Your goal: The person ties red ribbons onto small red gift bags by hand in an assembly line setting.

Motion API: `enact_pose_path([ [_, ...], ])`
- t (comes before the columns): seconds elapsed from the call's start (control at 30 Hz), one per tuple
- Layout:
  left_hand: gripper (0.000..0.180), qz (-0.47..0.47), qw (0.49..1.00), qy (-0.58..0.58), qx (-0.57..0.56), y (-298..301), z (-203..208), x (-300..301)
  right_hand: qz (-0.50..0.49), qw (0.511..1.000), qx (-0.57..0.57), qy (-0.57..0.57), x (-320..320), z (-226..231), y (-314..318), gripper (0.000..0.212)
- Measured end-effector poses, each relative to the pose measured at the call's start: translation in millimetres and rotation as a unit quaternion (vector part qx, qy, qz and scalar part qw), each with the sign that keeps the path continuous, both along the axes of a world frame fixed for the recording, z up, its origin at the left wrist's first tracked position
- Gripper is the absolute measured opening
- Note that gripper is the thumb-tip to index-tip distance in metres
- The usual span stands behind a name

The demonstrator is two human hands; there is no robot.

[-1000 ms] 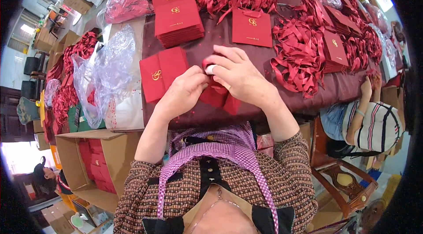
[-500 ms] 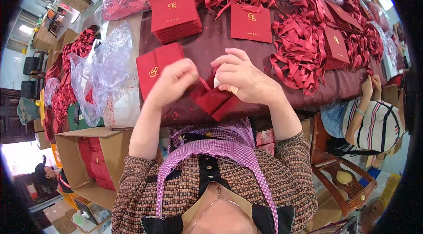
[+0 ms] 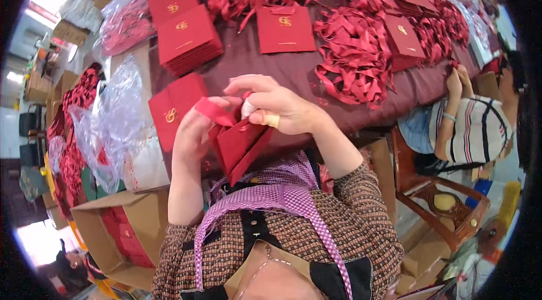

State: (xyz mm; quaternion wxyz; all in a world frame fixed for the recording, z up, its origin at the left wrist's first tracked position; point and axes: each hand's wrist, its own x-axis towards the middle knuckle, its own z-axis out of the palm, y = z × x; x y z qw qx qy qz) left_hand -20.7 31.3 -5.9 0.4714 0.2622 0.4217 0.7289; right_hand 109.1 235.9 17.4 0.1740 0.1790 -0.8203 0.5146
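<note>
both hands lifted above the near edge of the table (image 3: 248, 68), covered with a dark maroon cloth. left hand (image 3: 195, 130) closed on a red ribbon (image 3: 213, 111), pinched between thumb and fingers and stretched toward the other hand. right hand (image 3: 276, 105) curled over the top of a small red paper bag (image 3: 240, 147), fingers clamped on its upper edge, with pale tape on two fingertips (image 3: 248, 109). bag held in the air between the hands, just above the chest, tilted with its bottom corner pointing down. cannot tell if the ribbon is already fixed to the bag.

just left of the hands, flat on the table, a red folded bag with gold emblem (image 3: 172, 108). farther away a stack of flat red bags (image 3: 189, 37) and one single flat red bag (image 3: 285, 29). to the right a big heap of loose red ribbons (image 3: 353, 57). on the left side clear plastic wrapping (image 3: 113, 114), and below it an open cardboard box (image 3: 90, 226) with red things inside. at the far right another person in a striped shirt (image 3: 471, 128), hands at the table edge.
</note>
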Motion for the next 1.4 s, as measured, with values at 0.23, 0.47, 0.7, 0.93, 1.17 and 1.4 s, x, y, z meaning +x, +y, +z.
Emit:
enact_pose_path([
  [0.23, 0.031, -0.045, 0.970, 0.232, 0.059, 13, 5, 8, 0.055, 0.978, -0.194, -0.053, 3, -20, -8, 0.009],
  [0.47, 0.014, 0.112, 0.963, 0.211, -0.128, 4, -5, -1, -0.261, 0.965, -0.036, 0.003, 23, -39, 15, 0.026],
  [0.7, 0.014, 0.171, 0.975, 0.109, -0.095, 1, -8, -12, -0.503, 0.761, 0.406, -0.062, 67, -65, 78, 0.018],
  [0.93, 0.013, 0.193, 0.970, 0.101, -0.104, 6, -8, -10, -0.448, 0.819, 0.348, -0.086, 66, -75, 71, 0.011],
  [1.17, 0.012, 0.286, 0.926, 0.200, -0.147, -8, -8, -24, -0.215, 0.972, 0.096, -0.020, 47, -42, 26, 0.015],
  [1.4, 0.012, 0.294, 0.908, 0.236, -0.182, -15, -9, -27, -0.177, 0.969, 0.148, -0.086, 69, -50, 41, 0.028],
])
